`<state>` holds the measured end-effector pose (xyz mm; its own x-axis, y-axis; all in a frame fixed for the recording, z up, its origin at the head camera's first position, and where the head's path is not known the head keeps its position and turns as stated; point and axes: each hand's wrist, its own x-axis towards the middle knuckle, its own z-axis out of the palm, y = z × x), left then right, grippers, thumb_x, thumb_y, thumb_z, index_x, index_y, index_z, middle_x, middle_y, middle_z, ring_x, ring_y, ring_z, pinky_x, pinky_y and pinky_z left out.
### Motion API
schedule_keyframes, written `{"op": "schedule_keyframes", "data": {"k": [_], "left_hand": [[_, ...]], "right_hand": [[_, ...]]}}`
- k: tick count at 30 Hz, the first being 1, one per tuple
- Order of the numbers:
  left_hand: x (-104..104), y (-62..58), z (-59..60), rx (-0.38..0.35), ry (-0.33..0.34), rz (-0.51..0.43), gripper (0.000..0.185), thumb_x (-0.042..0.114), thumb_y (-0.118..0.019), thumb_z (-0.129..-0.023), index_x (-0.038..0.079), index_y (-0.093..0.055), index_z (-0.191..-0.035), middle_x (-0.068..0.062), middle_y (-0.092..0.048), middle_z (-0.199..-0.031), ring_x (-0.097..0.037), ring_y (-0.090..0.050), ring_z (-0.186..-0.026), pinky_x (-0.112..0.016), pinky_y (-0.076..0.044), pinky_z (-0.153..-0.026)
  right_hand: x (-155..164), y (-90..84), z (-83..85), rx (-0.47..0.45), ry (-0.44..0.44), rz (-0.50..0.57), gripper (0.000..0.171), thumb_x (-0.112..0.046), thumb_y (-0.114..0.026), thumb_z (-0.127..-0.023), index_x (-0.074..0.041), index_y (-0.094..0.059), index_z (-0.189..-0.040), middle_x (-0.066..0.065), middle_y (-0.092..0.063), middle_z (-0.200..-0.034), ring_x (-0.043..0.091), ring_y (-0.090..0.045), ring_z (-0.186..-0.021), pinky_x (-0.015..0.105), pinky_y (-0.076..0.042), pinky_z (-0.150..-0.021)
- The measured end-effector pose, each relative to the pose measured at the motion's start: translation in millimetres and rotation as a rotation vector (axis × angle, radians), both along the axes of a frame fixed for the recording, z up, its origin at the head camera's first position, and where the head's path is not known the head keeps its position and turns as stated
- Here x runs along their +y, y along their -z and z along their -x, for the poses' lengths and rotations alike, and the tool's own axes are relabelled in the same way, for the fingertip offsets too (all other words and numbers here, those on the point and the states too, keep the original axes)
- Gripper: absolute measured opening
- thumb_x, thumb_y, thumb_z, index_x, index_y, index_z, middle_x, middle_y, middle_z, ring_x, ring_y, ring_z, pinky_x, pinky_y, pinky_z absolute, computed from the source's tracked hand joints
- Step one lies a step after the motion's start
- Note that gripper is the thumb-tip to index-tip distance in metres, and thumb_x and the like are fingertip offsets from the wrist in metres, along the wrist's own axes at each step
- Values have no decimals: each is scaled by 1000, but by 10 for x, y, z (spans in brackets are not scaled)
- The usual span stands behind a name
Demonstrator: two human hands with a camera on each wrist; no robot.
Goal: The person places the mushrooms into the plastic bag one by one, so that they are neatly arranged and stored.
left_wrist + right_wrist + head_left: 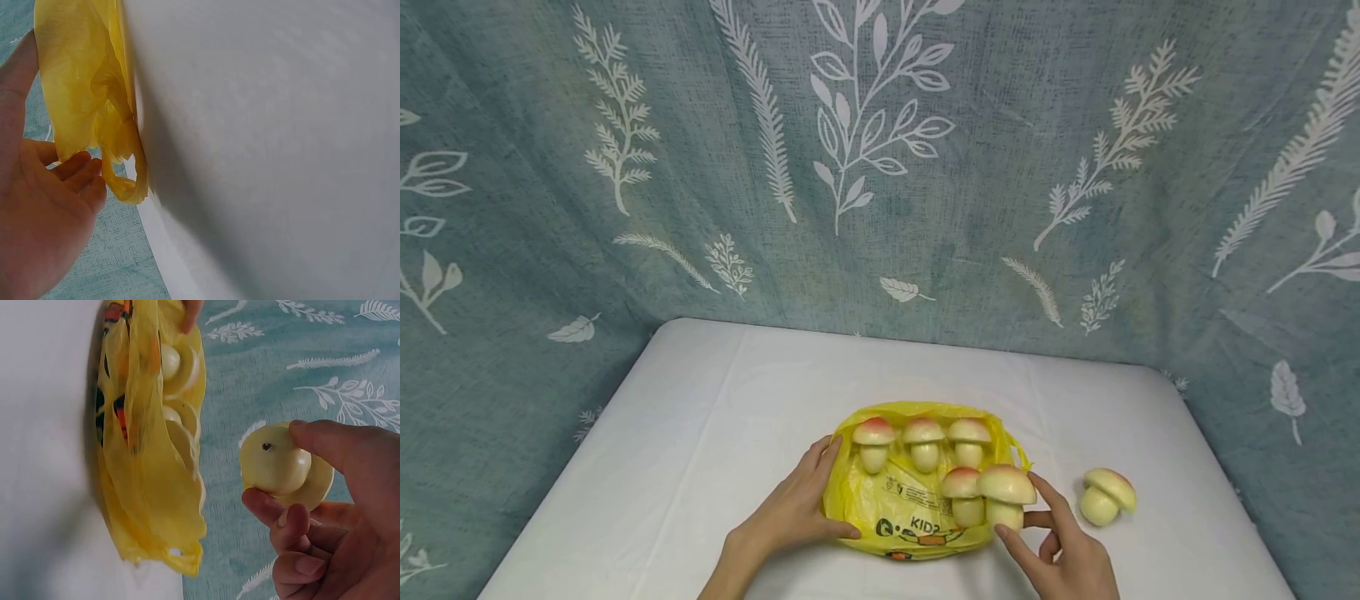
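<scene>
Between the two hands a yellow plastic bag [880,508] lies spread wide at its mouth on the white table. Three toy mushrooms, one of them the red-capped mushroom [873,431], stand in its back row, and another mushroom [962,483] stands nearer the front right. My left hand [805,500] holds the bag's left side, its bent fingers [74,165] against the yellow plastic. Over the bag's right side my right hand [1063,550] pinches a pale mushroom [1006,485] by thumb and fingers. In the right wrist view the held mushroom's stem end [275,459] faces the camera, raised clear of the bag.
A single mushroom [1105,497] lies tilted on the white table [760,400], right of the bag. Behind the table hangs a blue-green leaf-patterned cloth [925,267], which also runs down both sides. The bag's handle loop [1021,454] sticks out at its right edge.
</scene>
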<state>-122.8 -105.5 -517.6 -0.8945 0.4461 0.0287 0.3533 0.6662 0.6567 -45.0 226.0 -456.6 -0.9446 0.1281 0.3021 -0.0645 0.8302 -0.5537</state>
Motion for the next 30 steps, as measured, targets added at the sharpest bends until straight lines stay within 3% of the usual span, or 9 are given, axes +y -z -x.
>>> {"op": "schedule_keyframes", "data": {"k": [7, 18, 23, 30], "left_hand": [[-1, 12, -11, -1, -2, 4, 126, 62, -82, -69, 9, -12, -160, -15, -18, -160, -32, -26, -144, -51, -36, -109], [2, 11, -18, 5, 2, 3, 126, 59, -83, -69, 7, -13, -159, -17, -18, -160, -34, -26, -144, -51, -35, -109], [4, 15, -17, 14, 2, 8, 126, 59, -83, -69, 7, -13, -159, -17, -18, -160, -33, -25, -144, -51, -34, -110], [9, 19, -10, 24, 4, 19, 126, 60, -83, -70, 6, -13, -159, -18, -18, -160, -33, -25, -144, -50, -35, -110]], "right_hand": [[-175, 52, 28, 20, -70, 38, 72, -27, -86, -78, -19, -52, -140, -12, -71, -82, -3, -36, -46, 20, -32, -43], [-409, 112, 100, -82, -121, 52, 70, -38, -82, -81, -20, -50, -142, -11, -71, -85, -2, -38, -44, 20, -34, -42], [-506, 146, 161, -139, -148, 23, 70, -42, -79, -82, -22, -49, -142, -7, -73, -85, -1, -39, -42, 22, -35, -42], [-587, 231, 223, -137, -174, -50, 68, -45, -78, -82, -14, -55, -138, -1, -74, -83, 1, -45, -46, 26, -40, -46]]}}
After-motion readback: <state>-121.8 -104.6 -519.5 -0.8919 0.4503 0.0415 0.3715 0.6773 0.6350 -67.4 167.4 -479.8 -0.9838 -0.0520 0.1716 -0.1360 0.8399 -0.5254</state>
